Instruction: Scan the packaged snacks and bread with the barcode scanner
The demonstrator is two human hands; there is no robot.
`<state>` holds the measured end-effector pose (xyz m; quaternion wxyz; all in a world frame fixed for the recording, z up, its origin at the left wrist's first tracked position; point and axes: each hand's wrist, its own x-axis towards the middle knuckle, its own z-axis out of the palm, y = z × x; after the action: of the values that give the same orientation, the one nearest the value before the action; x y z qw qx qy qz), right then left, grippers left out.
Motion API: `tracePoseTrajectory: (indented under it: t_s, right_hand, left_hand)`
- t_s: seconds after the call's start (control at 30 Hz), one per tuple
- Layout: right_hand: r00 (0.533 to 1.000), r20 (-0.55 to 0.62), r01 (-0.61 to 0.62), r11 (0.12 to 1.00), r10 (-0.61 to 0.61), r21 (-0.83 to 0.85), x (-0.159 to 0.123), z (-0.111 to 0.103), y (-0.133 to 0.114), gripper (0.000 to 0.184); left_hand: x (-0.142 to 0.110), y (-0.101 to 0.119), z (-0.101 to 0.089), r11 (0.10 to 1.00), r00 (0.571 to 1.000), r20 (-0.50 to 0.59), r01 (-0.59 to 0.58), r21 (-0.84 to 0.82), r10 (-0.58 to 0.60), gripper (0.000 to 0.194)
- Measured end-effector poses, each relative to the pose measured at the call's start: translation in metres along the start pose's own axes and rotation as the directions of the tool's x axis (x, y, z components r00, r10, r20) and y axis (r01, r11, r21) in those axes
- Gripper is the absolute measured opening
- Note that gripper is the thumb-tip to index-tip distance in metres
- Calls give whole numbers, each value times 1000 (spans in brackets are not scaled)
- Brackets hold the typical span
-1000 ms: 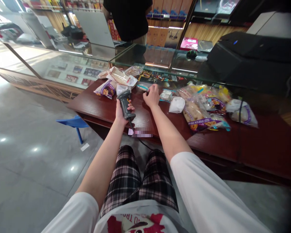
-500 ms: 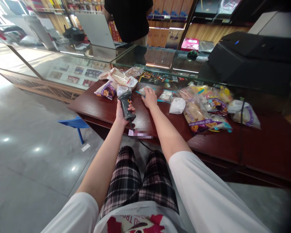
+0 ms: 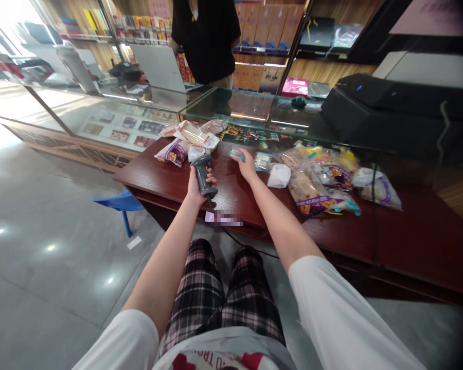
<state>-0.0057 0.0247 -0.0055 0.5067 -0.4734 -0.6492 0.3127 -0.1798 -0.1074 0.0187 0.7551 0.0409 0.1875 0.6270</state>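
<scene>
Left hand (image 3: 197,189) wraps closed around the grip of a black corded barcode scanner (image 3: 202,176), held just over the front edge of the dark red wooden bench (image 3: 231,205), while the right hand (image 3: 247,165) curls down onto a small teal-edged packet (image 3: 236,154) mid-bench, pinch or mere touch impossible to tell. Bagged snacks (image 3: 320,180) heap toward the right, more packets (image 3: 187,139) toward the left.
</scene>
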Motion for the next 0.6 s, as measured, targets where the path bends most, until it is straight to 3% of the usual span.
tracePoseTrajectory:
  t_s: [0.07,0.13,0.23,0.3,0.4,0.5,0.6]
  right_hand:
    - [995,41,-102,957,95,273,-4,-13,-1,30]
    - [979,130,-198,852,154,485,-11,-29,-2,30]
    - [973,185,-218,793,135,569,-25,-49,-3,32]
    - [987,128,-145,857,94,495,-35,-58,-2,34]
    - [997,34,55,977,-64,205,-46,-61,2,28]
    - [966,108,241,969,-234,-54,-51,-60,2,19]
    - [936,167,330,937,-309,-115,-54,-57,-1,15]
  left_hand:
    - [1,1,0,1000,1000,-5,9,3,-9,59]
    - [3,2,-1,1000,1000,-1,16,5,-16,61]
    - [4,3,-4,1000,1000,21,18,1,-18,62]
    - [4,3,-5,1000,1000,27,10,2,-10,63]
    - [1,3,-4,1000,1000,19,-4,16,4,64]
    - [-2,2,-1,998,1000,23,-15,53,13,65]
    - [-5,-1,3,985,998,54,-31,171,22,67]
